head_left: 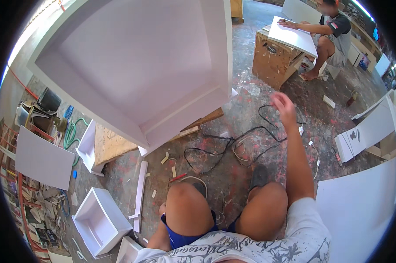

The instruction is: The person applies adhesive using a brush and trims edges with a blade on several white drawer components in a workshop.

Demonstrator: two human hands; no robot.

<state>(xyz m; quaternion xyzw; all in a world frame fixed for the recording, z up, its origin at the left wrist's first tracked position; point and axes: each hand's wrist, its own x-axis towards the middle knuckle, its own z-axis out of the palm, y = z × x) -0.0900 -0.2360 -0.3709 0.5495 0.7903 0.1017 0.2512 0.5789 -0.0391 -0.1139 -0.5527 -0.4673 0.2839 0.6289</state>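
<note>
My right hand (283,106) is held out ahead over the floor, apart from everything, its fingers smeared by motion. Only a bit of my left hand (163,208) shows beside my left knee, which hides its fingers. A large white box-shaped cabinet (136,57) stands tilted in front of me on a wooden support (112,142). Between it and my feet lies a tangle of black cable (226,147). A narrow white strip (140,193) and a red pen-like tool (178,177) lie near my left foot.
White drawer boxes (102,221) sit at lower left, near a leaning white panel (44,158) and green hose (69,133). More white panels (357,210) stand at right. Far right, another person (336,33) works over a white board (292,37) on a wooden box (272,61).
</note>
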